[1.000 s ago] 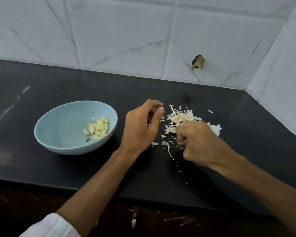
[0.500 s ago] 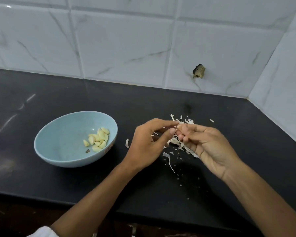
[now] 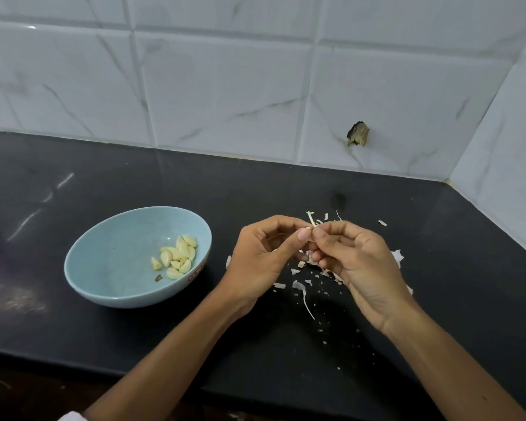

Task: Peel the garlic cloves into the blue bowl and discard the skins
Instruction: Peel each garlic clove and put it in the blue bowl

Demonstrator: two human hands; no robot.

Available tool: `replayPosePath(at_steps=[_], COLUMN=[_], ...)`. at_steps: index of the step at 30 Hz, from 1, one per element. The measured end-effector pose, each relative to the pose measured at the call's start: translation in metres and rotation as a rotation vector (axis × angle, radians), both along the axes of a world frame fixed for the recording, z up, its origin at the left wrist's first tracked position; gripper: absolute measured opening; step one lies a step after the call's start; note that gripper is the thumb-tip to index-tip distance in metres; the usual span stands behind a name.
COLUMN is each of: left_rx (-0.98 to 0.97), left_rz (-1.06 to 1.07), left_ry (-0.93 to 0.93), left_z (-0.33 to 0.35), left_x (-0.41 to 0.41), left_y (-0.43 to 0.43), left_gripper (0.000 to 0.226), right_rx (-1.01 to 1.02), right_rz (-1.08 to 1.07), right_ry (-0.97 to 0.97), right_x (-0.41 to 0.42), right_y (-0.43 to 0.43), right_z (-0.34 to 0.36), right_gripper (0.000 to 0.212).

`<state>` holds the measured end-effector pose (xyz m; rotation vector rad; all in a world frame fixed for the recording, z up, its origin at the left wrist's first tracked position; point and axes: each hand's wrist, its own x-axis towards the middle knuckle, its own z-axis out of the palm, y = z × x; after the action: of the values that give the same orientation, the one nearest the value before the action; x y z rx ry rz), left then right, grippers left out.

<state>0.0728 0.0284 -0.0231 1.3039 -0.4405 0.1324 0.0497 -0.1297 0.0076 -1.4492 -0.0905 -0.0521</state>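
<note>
1. Nearest to us, the front edge of the black counter [image 3: 255,354] runs across the bottom of the view, with darkness below it. Both forearms cross this edge, and a white sleeve [image 3: 70,416] shows at the very bottom on the left arm.
2. Above the counter's middle, the left hand [image 3: 261,259] and right hand [image 3: 356,262] meet fingertip to fingertip. Both have their fingers curled and pinch a small pale garlic clove [image 3: 308,229], which is mostly hidden between them.
3. Under and around the hands lie the skins [image 3: 301,285], a loose scatter of white shreds on the counter. Crumbs trail towards the front edge, and a few strips reach beyond the hands towards the wall.
4. Left of the hands, apart from them across a strip of black surface, stands the blue bowl [image 3: 116,253]. It is upright, and the peeled cloves [image 3: 178,256] are heaped against its right inner side. Left of the bowl the counter runs on to the frame edge, marked by pale streaks.
5. Behind the bowl and skins, a broad band of counter reaches the tiled wall [image 3: 225,95].
6. Farthest off, a side wall [image 3: 510,165] meets the tiled wall at the right, closing the counter into a corner. A dark chipped spot [image 3: 358,135] sits low on the tiles.
</note>
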Motion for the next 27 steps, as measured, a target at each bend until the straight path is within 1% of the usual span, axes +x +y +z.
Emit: replayPosePath(at_steps=[2,4,7,10,13,16,21,27], left_rx=[-0.049,-0.076,-0.09,-0.105,-0.106,-0.116,-0.137,-0.221], left_rz=[-0.002,0.003,0.004,0.016,0.032,0.042,0.051,0.005], left_ry=[0.041,0.055,0.065,0.084,0.09,0.11,0.122,0.206], left_z=[0.001,0.002,0.004,0.005,0.006,0.007,0.008,0.009], left_x=[0.0,0.001,0.0,-0.001,-0.001,-0.002,-0.003,-0.006], left_y=[-0.001,0.0,0.001,0.001,0.002,0.002,0.001,0.001], left_gripper=[0.022,0.021,0.018,0.016,0.02,0.023,0.019,0.015], right_rx=[-0.202,-0.367,-0.502,-0.599,-0.637,-0.633,-0.572,-0.573], right_rz=[-0.102,-0.152,-0.184,-0.243,-0.278,-0.285,-0.332,-0.361], right_ry=[-0.179,-0.36,-0.55,-0.695,-0.751,-0.783,-0.849,-0.92], right_x=[0.001,0.003,0.004,0.006,0.009,0.012,0.01,0.007], right_y=[-0.002,-0.003,-0.003,-0.003,-0.003,-0.003,-0.001,0.003], right_z=[-0.003,-0.006,-0.01,-0.013,-0.014,-0.014,-0.015,-0.015], right_gripper=[0.007,0.009,0.015,0.018,0.018,0.016,0.013,0.013])
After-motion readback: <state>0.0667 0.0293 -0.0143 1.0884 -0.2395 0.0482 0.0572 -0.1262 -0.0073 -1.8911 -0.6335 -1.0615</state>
